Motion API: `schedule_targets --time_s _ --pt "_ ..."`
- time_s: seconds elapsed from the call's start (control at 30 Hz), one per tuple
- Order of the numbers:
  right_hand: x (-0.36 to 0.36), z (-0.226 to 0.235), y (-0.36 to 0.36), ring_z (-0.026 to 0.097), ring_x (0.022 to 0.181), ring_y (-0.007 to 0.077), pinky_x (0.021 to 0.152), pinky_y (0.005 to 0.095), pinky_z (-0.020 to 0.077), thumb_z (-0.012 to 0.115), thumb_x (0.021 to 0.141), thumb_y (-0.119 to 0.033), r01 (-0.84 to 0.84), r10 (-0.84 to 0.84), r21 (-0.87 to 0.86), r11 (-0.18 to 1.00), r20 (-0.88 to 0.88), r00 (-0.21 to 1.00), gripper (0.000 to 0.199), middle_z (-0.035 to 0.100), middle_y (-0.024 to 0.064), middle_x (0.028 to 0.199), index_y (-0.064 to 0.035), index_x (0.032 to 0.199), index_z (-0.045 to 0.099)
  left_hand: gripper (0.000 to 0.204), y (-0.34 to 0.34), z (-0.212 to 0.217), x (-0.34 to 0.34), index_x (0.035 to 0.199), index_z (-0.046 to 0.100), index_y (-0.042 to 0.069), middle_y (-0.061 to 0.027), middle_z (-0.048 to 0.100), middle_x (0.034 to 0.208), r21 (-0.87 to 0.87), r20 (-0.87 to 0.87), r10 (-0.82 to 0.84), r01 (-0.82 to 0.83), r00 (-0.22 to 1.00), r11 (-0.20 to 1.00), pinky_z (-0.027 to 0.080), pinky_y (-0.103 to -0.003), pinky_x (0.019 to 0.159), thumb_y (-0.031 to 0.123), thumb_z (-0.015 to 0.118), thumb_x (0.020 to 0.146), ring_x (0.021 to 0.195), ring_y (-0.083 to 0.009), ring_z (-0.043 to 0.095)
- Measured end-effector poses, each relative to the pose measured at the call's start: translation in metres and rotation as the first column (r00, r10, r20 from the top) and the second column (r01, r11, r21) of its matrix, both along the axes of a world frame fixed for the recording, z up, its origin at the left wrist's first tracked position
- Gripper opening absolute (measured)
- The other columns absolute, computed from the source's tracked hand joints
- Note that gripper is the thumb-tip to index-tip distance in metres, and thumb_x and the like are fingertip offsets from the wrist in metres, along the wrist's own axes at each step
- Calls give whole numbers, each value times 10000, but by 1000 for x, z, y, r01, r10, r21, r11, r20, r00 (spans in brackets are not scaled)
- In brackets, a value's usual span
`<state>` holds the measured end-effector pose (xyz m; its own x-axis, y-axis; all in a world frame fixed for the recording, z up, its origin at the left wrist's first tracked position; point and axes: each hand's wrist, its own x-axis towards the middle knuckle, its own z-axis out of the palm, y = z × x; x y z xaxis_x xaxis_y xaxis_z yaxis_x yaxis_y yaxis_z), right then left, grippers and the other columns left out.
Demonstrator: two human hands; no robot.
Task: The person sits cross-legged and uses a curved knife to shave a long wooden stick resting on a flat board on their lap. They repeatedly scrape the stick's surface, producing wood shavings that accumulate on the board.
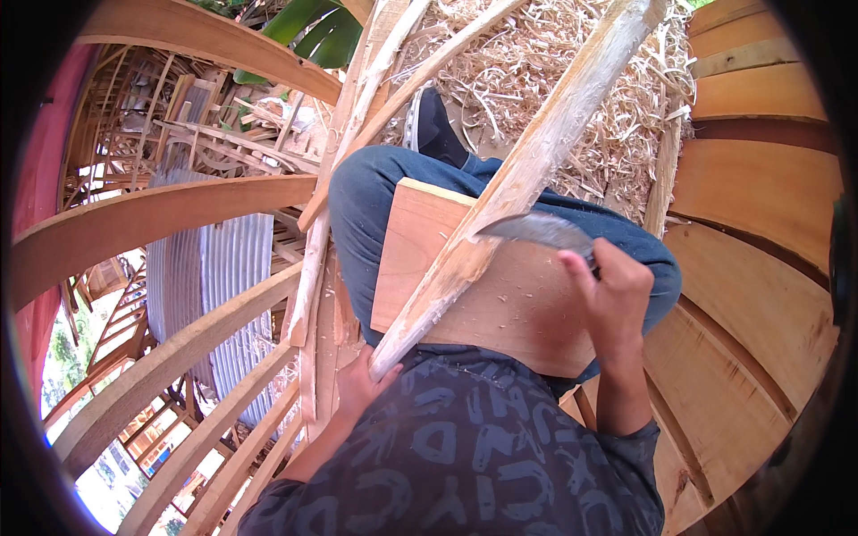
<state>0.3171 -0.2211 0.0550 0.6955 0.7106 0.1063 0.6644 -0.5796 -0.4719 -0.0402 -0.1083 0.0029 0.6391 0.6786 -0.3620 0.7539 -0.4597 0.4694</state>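
Note:
A long, pale, partly shaved wooden pole (pixel 536 147) slants across my lap, from beside my waist up to the far right. Its near end is gripped by my left hand (pixel 359 382), fingers wrapped round it. My right hand (pixel 617 284) is closed round the handle of a curved-bladed knife (pixel 542 230); the handle is mostly hidden in my fist. The blade's tip meets the pole near its middle. Under the pole, a flat reddish-brown board (pixel 527 304) lies over my thighs, with a few small chips on it.
Curly wood shavings (pixel 572 98) cover the floor ahead. Curved wooden ribs (pixel 170 214) stand at my left, with corrugated sheet metal (pixel 237 304) beyond them. Overlapping curved planks (pixel 742 295) rise close on my right. Long rough strips (pixel 313 268) run beside my left leg.

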Motion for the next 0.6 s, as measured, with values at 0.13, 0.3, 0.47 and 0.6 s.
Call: schedule_targets --time_s 0.13,0.3,0.47,0.6 --pt "-22 -14 6 493 426 233 418 342 377 707 733 -512 -170 173 -78 982 26 985 524 462 57 494 -83 569 456 496 -1 -2 -1 821 534 54 -123 566 589 20 26 -4 3 1000 1000 454 -356 481 525 685 776 524 -301 602" --pt "3 -13 13 480 430 254 433 355 374 683 767 -493 -123 124 -16 992 106 987 527 443 84 484 -55 579 460 494 -2 -2 -4 814 524 54 -122 558 576 22 30 3 -3 1000 1000 447 -354 469 521 683 780 503 -286 591" --pt "68 -16 -3 417 440 301 457 398 342 671 806 -463 465 -464 20 885 -54 884 546 417 143 498 0 603 462 504 -3 -4 -4 817 520 56 -114 539 545 89 29 -32 29 999 996 436 -360 450 536 673 783 473 -281 574" --pt "43 2 -10 406 434 286 450 381 343 657 813 -478 261 -261 28 965 -12 965 537 418 134 486 -17 598 486 511 -1 -1 -2 822 520 57 -108 529 527 64 -8 -48 49 999 997 430 -358 441 546 665 785 459 -282 568"
